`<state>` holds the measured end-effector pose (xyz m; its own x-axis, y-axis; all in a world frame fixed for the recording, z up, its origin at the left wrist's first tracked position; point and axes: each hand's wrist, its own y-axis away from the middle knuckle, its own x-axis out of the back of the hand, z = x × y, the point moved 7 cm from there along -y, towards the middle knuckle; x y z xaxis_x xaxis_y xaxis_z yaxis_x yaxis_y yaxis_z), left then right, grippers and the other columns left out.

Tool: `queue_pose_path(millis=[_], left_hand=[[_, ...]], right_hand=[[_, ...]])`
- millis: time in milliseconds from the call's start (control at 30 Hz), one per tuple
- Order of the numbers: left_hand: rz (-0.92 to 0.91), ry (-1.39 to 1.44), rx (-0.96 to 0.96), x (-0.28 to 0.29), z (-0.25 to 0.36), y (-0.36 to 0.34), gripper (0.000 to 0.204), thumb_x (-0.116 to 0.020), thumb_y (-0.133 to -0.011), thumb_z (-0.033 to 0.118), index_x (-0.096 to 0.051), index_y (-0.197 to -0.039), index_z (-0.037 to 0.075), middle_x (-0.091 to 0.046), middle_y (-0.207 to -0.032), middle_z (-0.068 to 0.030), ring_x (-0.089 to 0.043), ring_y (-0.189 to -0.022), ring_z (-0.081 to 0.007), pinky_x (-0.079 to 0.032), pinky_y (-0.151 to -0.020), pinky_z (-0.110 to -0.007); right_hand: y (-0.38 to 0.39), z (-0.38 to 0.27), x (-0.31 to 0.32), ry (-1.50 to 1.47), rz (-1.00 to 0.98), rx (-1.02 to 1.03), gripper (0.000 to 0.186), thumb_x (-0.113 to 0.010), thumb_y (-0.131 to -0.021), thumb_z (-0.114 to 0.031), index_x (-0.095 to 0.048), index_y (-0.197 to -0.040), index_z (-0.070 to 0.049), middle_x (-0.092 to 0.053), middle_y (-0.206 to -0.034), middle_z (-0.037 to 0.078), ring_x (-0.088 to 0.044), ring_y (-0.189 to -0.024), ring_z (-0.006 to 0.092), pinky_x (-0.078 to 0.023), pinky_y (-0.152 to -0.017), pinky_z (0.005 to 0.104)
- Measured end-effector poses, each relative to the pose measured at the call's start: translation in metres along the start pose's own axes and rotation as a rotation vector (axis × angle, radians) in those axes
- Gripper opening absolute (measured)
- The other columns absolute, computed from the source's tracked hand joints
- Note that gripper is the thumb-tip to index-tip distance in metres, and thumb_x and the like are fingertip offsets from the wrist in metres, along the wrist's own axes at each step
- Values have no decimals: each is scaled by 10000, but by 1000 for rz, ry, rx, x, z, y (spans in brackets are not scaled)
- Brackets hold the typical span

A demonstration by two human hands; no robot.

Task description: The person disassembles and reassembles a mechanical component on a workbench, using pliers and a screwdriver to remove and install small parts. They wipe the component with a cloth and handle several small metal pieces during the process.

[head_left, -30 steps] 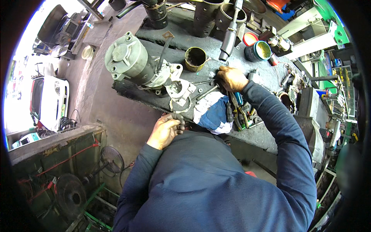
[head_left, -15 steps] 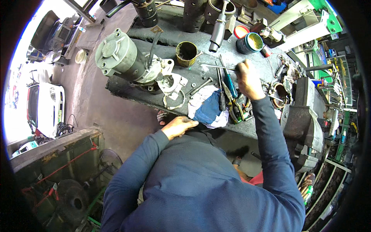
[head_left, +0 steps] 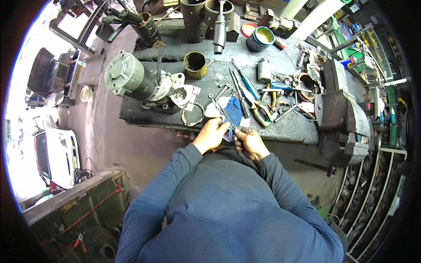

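Note:
My right hand (head_left: 250, 142) is closed on a thin metal rod (head_left: 225, 115), which slants up and left from the fingers over a blue and white cloth (head_left: 234, 110). Beside it, my left hand (head_left: 211, 135) is curled at the cloth's near edge, thumb pointing right. What lies inside its fingers is hidden. Several pliers and screwdrivers lie right of the cloth, among them a blue-handled tool (head_left: 251, 88) and yellow-handled pliers (head_left: 259, 115). Left of the cloth is a grey motor with a cylindrical housing (head_left: 127, 72), and a bolt (head_left: 222, 91) lies between them.
On the dark workbench (head_left: 280, 136) stand a yellow-rimmed can (head_left: 195, 65) and an open tub of grease (head_left: 261, 39). A black vise (head_left: 344, 127) juts out at the right end. At lower left is a green metal box (head_left: 79, 210); a white car (head_left: 57, 155) is beyond.
My right hand has come down and left from above the bench to beside my left hand, bringing the rod over the cloth. My left hand has moved slightly up and right in view.

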<state>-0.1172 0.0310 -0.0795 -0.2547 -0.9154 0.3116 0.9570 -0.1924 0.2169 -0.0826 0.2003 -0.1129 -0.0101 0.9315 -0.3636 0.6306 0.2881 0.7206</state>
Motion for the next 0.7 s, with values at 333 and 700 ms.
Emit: queue_pose_path(millis=[333, 700], left_hand=[[-109, 969, -230, -8, 9, -2, 295, -541, -948, 146, -690, -1138, -22, -694, -1020, -119, -656, -903, -259, -545, -817, -413], [83, 258, 77, -14, 45, -39, 317, -723, -1039, 316, -738, -1050, 0, -742, -939, -66, -626, -840, -116, -542, -746, -348]], right_hand=[[28, -28, -19, -67, 79, 223, 138, -596, -1111, -176, -639, -1099, -46, -628, -876, 24, -564, -708, 105, -481, -615, 265], [23, -104, -19, 766, 60, 719, 214, -592, -1045, -164, -686, -1026, 28, -733, -927, 106, -626, -828, 174, -526, -749, 390]])
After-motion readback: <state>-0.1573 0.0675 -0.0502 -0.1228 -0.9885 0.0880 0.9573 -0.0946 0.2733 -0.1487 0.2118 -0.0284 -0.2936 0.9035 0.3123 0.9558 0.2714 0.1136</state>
